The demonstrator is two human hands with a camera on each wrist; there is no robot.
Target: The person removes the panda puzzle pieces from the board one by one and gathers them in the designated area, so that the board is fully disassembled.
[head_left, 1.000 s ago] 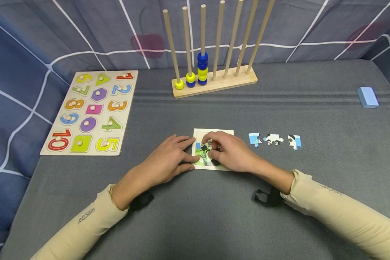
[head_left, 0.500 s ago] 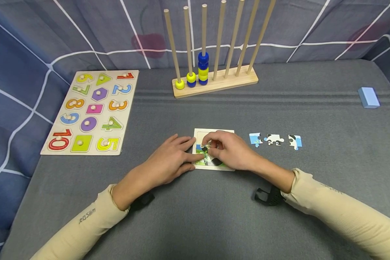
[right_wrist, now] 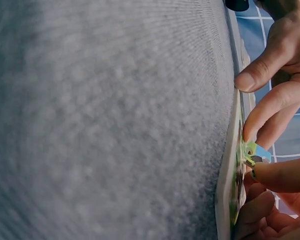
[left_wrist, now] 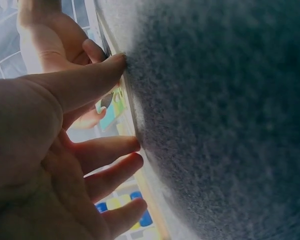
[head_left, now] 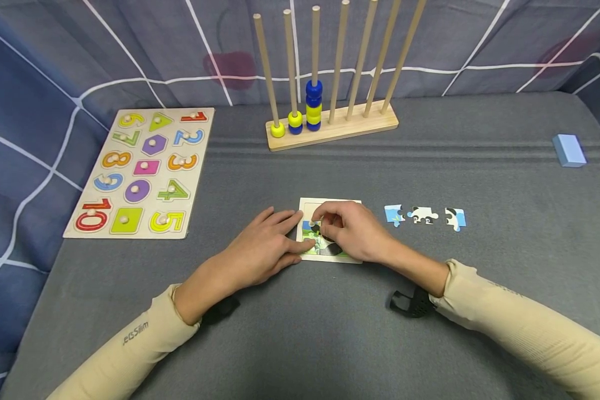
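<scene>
A small jigsaw puzzle board (head_left: 325, 258) with a pale frame lies on the grey table in the head view, its lower part filled with a green and black picture. My left hand (head_left: 260, 247) spreads its straight fingers along the board's left edge, one fingertip resting on the picture. Over the board, my right hand (head_left: 352, 230) pinches a puzzle piece between thumb and index finger. The right wrist view shows this blue and green puzzle piece (right_wrist: 261, 152) tilted up from the board. The right hand covers much of the board's right side.
Three loose puzzle pieces (head_left: 423, 215) lie in a row right of the board. A wooden bead rack (head_left: 350, 129) with upright pegs stands behind. At the left lies a number-and-shape peg board (head_left: 192, 183); a light blue block (head_left: 570, 150) sits far right.
My left hand's fingertip has slid a little further right onto the picture. The right hand stays over the board with small finger movements.
</scene>
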